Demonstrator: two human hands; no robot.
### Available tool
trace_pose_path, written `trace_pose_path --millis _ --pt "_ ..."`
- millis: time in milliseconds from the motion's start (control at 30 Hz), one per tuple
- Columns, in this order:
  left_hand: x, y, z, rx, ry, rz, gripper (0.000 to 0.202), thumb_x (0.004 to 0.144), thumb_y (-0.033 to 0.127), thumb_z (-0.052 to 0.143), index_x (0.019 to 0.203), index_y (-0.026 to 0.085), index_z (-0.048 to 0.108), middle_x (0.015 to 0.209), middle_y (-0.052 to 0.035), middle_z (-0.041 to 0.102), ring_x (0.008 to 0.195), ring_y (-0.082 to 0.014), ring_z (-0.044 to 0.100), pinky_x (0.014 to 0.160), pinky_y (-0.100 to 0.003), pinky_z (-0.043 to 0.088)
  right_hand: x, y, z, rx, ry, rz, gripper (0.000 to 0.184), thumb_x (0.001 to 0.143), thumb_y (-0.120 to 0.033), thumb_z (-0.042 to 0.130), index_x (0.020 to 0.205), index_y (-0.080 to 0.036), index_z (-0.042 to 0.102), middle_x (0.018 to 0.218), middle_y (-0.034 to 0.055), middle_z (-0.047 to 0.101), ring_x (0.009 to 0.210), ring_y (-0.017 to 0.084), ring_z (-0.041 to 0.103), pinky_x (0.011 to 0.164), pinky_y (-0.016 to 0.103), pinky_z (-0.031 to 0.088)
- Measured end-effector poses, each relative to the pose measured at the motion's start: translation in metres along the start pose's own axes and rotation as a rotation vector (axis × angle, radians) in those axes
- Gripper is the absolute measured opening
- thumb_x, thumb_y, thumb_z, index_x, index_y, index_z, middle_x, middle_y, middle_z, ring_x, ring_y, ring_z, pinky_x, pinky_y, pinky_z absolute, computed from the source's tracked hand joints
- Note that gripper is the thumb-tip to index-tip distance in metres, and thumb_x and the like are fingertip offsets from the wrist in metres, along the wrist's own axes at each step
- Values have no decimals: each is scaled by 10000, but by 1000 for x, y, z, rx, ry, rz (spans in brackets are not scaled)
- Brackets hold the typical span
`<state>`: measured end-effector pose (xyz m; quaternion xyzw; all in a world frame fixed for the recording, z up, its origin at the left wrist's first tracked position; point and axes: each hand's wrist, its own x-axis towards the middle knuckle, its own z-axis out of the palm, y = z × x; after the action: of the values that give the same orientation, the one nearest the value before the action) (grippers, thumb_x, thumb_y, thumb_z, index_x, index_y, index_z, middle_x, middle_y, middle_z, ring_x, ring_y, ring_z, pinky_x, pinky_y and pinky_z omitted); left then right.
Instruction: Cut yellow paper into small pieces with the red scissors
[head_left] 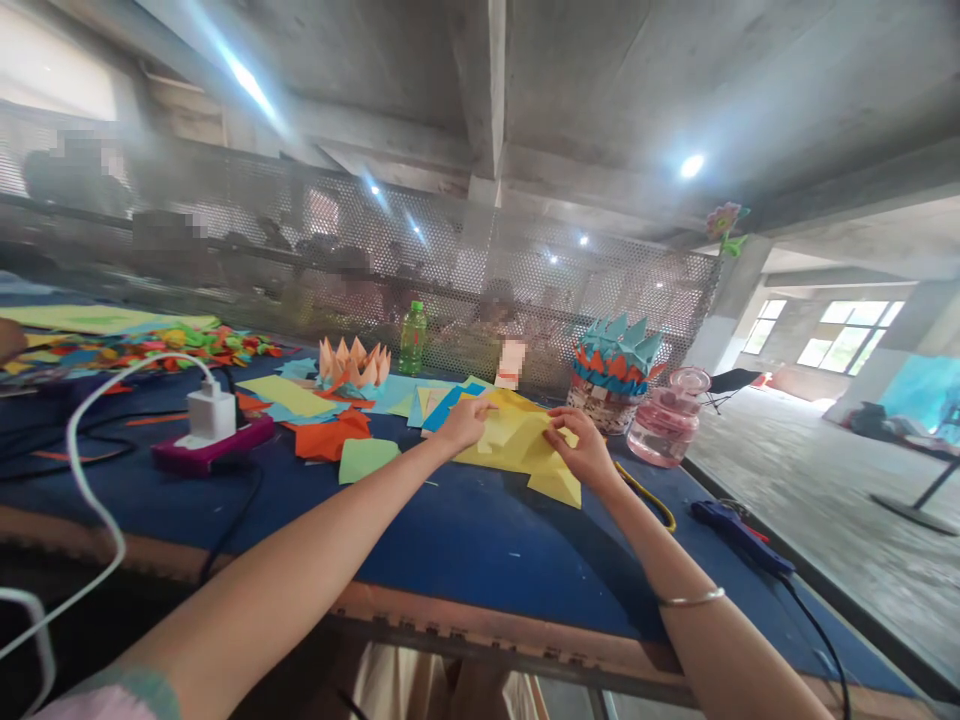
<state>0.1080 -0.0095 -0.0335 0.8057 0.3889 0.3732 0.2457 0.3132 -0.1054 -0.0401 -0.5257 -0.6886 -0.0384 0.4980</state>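
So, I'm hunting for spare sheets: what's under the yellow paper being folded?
The yellow paper, pinched by the left hand and right hand, lies on the blue tabletop. A blue sheet pokes out at its left edge. Anything directly beneath is covered.

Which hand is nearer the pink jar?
Right. The right hand is just left of the pink jar, pinching the yellow paper; the left hand holds the paper's far-left edge, farther away.
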Motion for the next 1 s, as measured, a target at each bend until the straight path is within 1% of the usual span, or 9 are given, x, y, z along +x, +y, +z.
trace_pose_path --millis 67,167,300,367,500,633,733,867,1000 --pt "-5 6 9 -45 -34 21 353 791 84 456 1015 163 717 975 -48 730 940 -203 653 840 -278 476 -2 -4 1 -83 -23 -41 176 776 -376 597 714 -213 619 1104 96 644 1036 267 564 925 462 372" --pt "-12 16 19 -108 -87 63 347 812 96 441 1012 173 714 954 -37 734 948 -199 647 864 -286 464 -6 -11 3 -181 -78 -41 84 774 -305 613 745 -232 643 1122 62 666 1078 274 553 942 478 327" --pt "-19 24 24 -234 -118 84 336 794 80 450 978 157 720 935 -45 729 933 -195 643 858 -278 453 -11 -17 10 -218 -154 -65 25 755 -233 632 763 -233 656 979 40 710 978 246 601 913 430 325" --pt "-21 25 25 -351 -159 52 321 798 96 450 967 150 717 915 -49 725 888 -187 644 820 -277 461 -12 -18 13 -227 -161 -66 31 756 -228 633 772 -232 660 918 35 716 928 236 612 893 414 330" --pt "-24 25 24 -618 -252 -83 244 816 185 479 921 158 698 793 -37 702 714 -158 634 699 -270 473 -11 -21 13 -252 -98 -21 58 778 -278 629 765 -234 665 867 41 715 913 244 606 847 395 338" --pt "-27 28 23 -792 -334 -170 128 738 237 604 807 153 672 709 -21 670 645 -134 613 682 -258 461 -9 -23 9 -284 -22 31 73 778 -282 631 756 -222 665 875 51 709 939 249 593 832 391 331" --pt "-27 29 24 -837 -349 -190 120 667 223 640 760 148 653 688 -13 657 630 -123 602 681 -246 450 -9 -24 9 -296 -7 51 87 772 -295 632 756 -214 662 894 58 710 946 254 593 838 399 333" --pt "-27 30 24 -834 -339 -220 113 618 162 577 718 146 628 641 -1 623 613 -119 583 672 -240 441 -9 -26 10 -293 2 78 102 769 -312 623 760 -215 654 873 51 712 916 246 607 853 400 350" --pt "-28 34 21 -831 -315 -267 160 588 138 500 711 156 602 609 19 571 620 -118 565 669 -232 437 -8 -28 9 -275 18 102 88 770 -297 617 766 -215 649 865 44 715 892 234 620 858 388 373"
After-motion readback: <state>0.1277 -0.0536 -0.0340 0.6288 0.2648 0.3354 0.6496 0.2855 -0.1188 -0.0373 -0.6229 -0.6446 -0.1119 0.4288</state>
